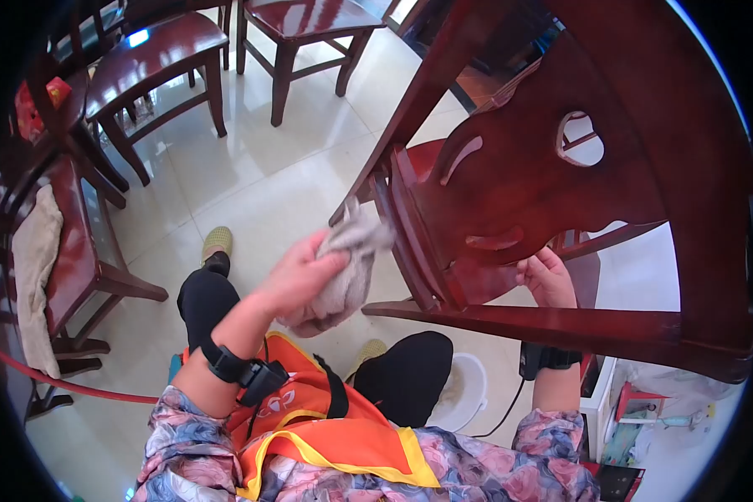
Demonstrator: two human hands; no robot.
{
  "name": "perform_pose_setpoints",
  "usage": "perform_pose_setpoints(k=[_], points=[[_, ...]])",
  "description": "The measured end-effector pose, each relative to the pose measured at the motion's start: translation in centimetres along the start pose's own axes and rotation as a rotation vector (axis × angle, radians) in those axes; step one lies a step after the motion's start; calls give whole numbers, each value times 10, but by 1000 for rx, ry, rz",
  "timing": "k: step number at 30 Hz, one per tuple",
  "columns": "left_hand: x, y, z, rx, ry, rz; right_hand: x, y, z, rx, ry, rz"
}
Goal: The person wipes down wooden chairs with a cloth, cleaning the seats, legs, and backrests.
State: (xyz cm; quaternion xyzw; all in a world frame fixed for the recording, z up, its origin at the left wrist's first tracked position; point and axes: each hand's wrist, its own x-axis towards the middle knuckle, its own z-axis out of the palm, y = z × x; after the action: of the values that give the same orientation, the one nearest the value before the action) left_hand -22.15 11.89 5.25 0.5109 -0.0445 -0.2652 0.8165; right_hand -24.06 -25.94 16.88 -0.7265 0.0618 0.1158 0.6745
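My left hand (303, 272) is closed around a crumpled grey-beige cloth (347, 280), held in the air just left of a tilted chair. That dark red wooden chair (510, 184) fills the right side, its carved back panel with cut-outs facing me. My right hand (549, 278) reaches behind the chair's side post, fingers bent and pinched at the edge of the back panel. Part of the right wrist is hidden by the post.
More wooden chairs stand at the upper left, including a glossy seat (159, 58) and another chair (309, 21). A folded beige cloth (38, 268) lies on a left seat. By my knee stands a white bucket (473, 385). Plastic-wrapped items (661, 418) sit lower right.
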Motion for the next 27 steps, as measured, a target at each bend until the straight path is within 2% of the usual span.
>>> perform_pose_setpoints(k=[1,3,5,7,9,10,11,13,14,18,20,24,26,27], points=[[2,20,6,1,2,14,1,0,-3,-6,-6,-11],[8,53,18,7,-50,271,6,-1,-3,26,-49,-36],[19,73,27,-19,-115,268,12,-9,1,25,-57,-36],[36,86,33,-51,-182,259,25,-18,2,-124,14,-17],[56,92,36,274,-301,359,48,-17,-23,-273,11,-130],[69,87,37,476,-235,507,53,-17,-25,-322,43,-153],[69,95,42,479,-230,510,59,-15,-21,-363,72,-178],[64,113,50,1188,32,401,64,-11,-8,-426,125,-226],[66,110,50,1174,130,578,64,-8,-2,-457,151,-255],[62,103,47,1296,131,633,70,0,11,-542,223,-333],[61,97,46,1307,50,703,69,3,14,-564,242,-355],[66,109,57,1403,61,582,71,5,16,-595,269,-384],[65,122,62,1372,-58,449,73,6,17,-606,278,-393],[70,121,60,1368,-60,448,73,6,18,-609,279,-394]])
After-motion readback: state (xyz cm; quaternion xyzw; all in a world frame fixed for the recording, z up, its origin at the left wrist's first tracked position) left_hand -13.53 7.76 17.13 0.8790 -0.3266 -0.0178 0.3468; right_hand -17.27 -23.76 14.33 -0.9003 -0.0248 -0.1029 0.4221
